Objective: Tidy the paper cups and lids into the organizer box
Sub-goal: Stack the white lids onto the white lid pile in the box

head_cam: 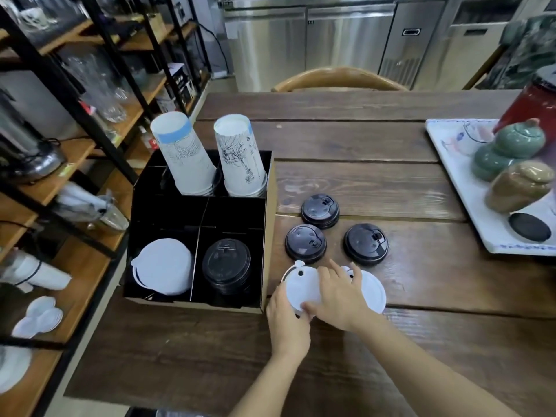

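The black organizer box [269,206] stands on the table's left part. Its back compartments hold two stacks of upside-down paper cups [183,158] [240,155]. Its front compartments hold white lids [164,267] on the left and black lids [226,264] on the right. Three black lids [320,210] [305,243] [365,243] lie on the table right of the box. Nearer me lie two white lids, overlapping. My left hand [287,323] grips the left white lid [301,285] at its near edge. My right hand [340,296] rests across both, over the right white lid [373,291].
A white tray [469,194] with green and brown ceramic jars, a red container and a black coaster sits at the right. Shelving with glassware and white lids [39,317] runs along the left. A wooden chair back [340,78] stands beyond the table's far edge.
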`<act>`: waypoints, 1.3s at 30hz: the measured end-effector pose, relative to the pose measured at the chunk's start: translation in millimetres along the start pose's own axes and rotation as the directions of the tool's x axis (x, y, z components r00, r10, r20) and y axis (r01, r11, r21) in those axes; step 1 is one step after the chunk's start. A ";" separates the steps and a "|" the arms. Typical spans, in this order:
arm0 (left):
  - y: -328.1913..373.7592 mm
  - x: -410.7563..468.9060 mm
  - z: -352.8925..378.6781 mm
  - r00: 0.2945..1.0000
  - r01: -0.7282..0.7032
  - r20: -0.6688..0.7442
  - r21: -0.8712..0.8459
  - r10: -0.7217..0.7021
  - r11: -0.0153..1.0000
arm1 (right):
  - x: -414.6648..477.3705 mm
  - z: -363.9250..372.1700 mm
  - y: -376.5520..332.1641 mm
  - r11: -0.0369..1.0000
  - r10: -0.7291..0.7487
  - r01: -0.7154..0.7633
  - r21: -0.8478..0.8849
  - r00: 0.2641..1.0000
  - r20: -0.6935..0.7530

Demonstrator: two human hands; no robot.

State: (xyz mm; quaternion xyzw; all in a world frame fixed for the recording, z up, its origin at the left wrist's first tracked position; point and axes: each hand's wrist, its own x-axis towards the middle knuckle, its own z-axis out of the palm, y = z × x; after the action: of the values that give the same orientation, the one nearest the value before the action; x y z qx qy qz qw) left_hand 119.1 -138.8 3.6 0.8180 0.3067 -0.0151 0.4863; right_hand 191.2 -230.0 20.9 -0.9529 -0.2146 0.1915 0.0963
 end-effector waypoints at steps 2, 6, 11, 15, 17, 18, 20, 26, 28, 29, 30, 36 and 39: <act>1.7 0.5 -1.8 1.000 0.019 0.025 -0.144 -0.016 0.989 | -4.0 -0.2 -1.8 0.999 0.012 -0.010 0.036 0.998 -0.065; 12.6 1.3 -10.7 0.997 0.079 0.024 -0.335 -0.076 0.939 | -9.2 -5.8 -1.1 0.968 0.009 0.032 0.247 0.986 -0.166; 35.8 -0.8 -15.6 0.989 0.080 -0.060 -0.542 -0.133 0.837 | -10.3 -32.1 13.5 0.816 0.088 0.088 0.571 0.958 -0.274; 54.6 -5.1 -2.7 0.991 0.130 0.052 -0.577 -0.123 0.806 | -19.5 -40.6 38.3 0.787 0.174 0.036 0.616 0.945 -0.277; 60.0 -6.5 5.8 0.987 0.161 0.105 -0.552 -0.123 0.818 | -24.0 -37.1 51.7 0.794 0.212 -0.010 0.608 0.942 -0.261; 61.8 -6.7 10.0 0.985 0.168 0.122 -0.527 -0.122 0.833 | -26.0 -35.3 57.6 0.793 0.230 -0.034 0.609 0.941 -0.247; 65.5 -7.4 17.9 0.980 0.190 0.148 -0.483 -0.134 0.854 | -28.4 -31.2 68.4 0.797 0.263 -0.079 0.599 0.938 -0.227; 60.2 -5.4 38.1 0.965 0.252 0.165 -0.382 -0.203 0.889 | -26.4 -16.0 85.8 0.825 0.277 -0.135 0.549 0.943 -0.184; 57.2 -4.7 41.2 0.961 0.270 0.166 -0.368 -0.223 0.890 | -25.1 -12.8 87.6 0.838 0.266 -0.135 0.529 0.947 -0.179; 56.6 -4.3 42.1 0.959 0.276 0.168 -0.364 -0.229 0.890 | -24.6 -11.6 88.3 0.846 0.263 -0.135 0.517 0.947 -0.183; 56.5 -3.9 43.2 0.958 0.280 0.171 -0.363 -0.232 0.889 | -23.8 -9.7 89.6 0.851 0.263 -0.135 0.508 0.946 -0.189; 56.1 0.0 50.8 0.951 0.296 0.178 -0.293 -0.252 0.909 | -20.5 -5.2 96.2 0.808 0.275 -0.167 0.565 0.955 -0.111; 56.1 -0.7 54.8 0.941 0.319 0.203 -0.255 -0.272 0.913 | -19.9 -8.9 99.8 0.768 0.268 -0.203 0.607 0.963 -0.017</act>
State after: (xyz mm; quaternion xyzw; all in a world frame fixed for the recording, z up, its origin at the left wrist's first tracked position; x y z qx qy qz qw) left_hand 162.5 -202.3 19.0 0.6796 0.3854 -0.1115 0.6142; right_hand 215.3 -328.6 8.9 -0.9010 -0.0162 0.2107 0.3789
